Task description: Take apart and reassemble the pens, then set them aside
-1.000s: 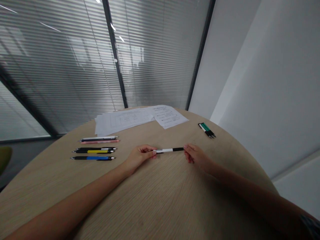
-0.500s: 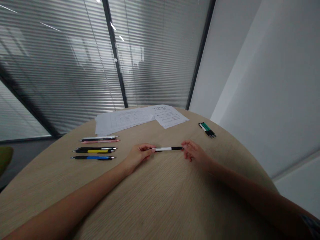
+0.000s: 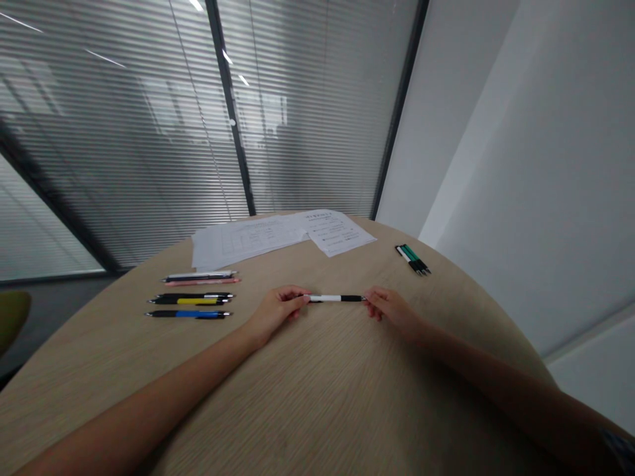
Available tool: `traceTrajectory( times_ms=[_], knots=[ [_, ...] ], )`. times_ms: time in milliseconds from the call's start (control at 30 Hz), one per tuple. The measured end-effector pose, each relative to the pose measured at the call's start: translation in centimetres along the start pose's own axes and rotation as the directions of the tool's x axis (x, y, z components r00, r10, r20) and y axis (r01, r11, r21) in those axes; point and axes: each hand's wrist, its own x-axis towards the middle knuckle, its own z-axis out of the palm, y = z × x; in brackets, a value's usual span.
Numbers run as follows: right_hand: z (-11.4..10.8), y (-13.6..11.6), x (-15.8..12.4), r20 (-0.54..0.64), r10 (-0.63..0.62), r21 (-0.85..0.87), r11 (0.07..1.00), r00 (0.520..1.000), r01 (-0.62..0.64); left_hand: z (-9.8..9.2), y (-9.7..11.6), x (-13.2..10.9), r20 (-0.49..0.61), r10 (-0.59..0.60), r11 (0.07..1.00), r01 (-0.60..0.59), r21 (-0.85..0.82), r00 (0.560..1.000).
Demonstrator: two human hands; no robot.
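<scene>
The left hand (image 3: 275,311) and right hand (image 3: 389,309) together pinch a black-and-white pen (image 3: 337,298), the left fingers closed on its white end and the right fingertips on its black end, just above the pale wood table (image 3: 307,396). Farther left lie a silver pen (image 3: 201,275), a pink pen (image 3: 208,281), a yellow-and-black pen (image 3: 191,301) and a blue-and-black pen (image 3: 188,314); printed papers (image 3: 278,235) lie beyond the hands, with green-and-black pens (image 3: 413,259) at right.

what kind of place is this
Probably an office meeting room, going by the rounded table, the printed papers and pens laid out on it, and the glass wall with blinds.
</scene>
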Motion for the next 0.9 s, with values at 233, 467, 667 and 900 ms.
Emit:
traceTrajectory(
  times_ms=[233,467,667,900],
  knots=[
    [0.32,-0.14,-0.20,-0.068,-0.017,-0.001,1.000,0.998,0.017,-0.12,-0.48,0.37,0.003,0.022,1.000,-0.022,0.007,1.000],
    [0.66,-0.40,-0.04,-0.129,0.016,0.134,0.991,0.991,0.001,0.12,-0.34,0.15,0.052,0.056,0.998,-0.057,0.033,0.997],
    [0.69,-0.50,0.01,-0.071,-0.006,0.216,0.976,0.997,0.021,0.19,-0.09,-0.08,0.057,0.054,0.995,-0.058,0.077,0.997],
    [0.66,-0.32,0.06,-0.071,-0.004,0.219,0.976,0.997,0.019,0.02,-0.79,0.18,0.105,0.040,0.985,-0.057,0.162,0.994]
  ],
)
